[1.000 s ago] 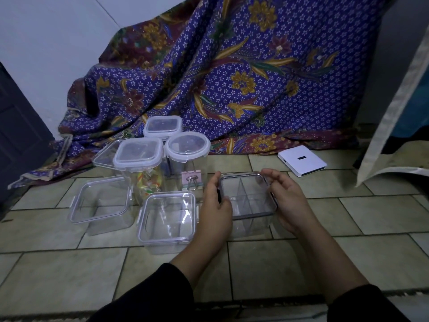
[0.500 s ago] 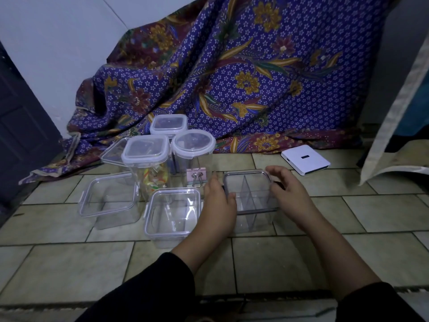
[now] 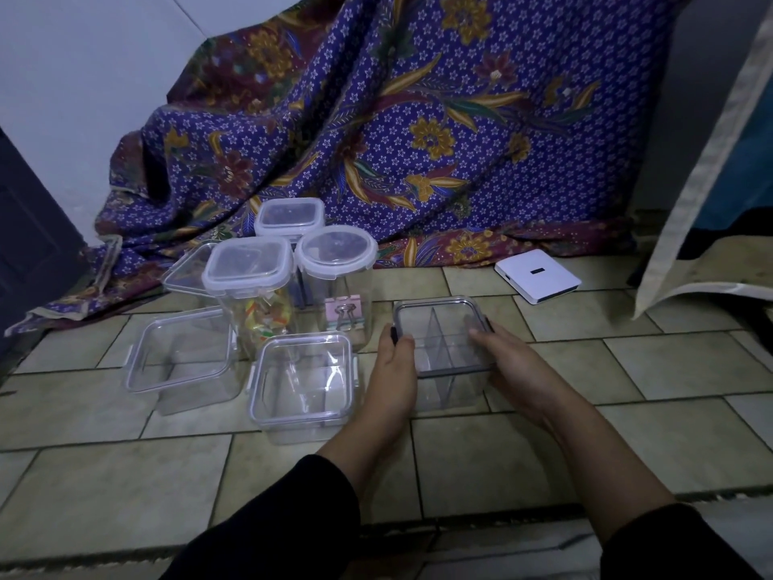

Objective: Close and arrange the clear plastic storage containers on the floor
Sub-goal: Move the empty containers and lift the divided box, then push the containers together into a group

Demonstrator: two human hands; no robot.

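Note:
A clear square container with inner dividers and a dark-rimmed lid [image 3: 443,328] stands on the tiled floor. My left hand [image 3: 393,370] grips its left side and my right hand [image 3: 510,362] grips its right front corner. To its left stand a lidded clear square container [image 3: 303,383] and another clear square container [image 3: 180,362]. Behind them are a tall square jar with colourful contents [image 3: 251,286], a round-lidded jar holding a binder clip [image 3: 336,282], a further lidded jar [image 3: 290,217] and a clear container [image 3: 188,274] partly hidden at the back left.
A patterned purple cloth [image 3: 418,119] drapes down the wall behind the containers. A flat white box [image 3: 537,276] lies on the tiles at the right. A pale fabric edge [image 3: 702,169] hangs at the far right, and a dark door [image 3: 29,253] stands at the left.
My right hand has slid from the container's far right edge down to its near right corner. The left hand stays on the left side. The view has shifted slightly.

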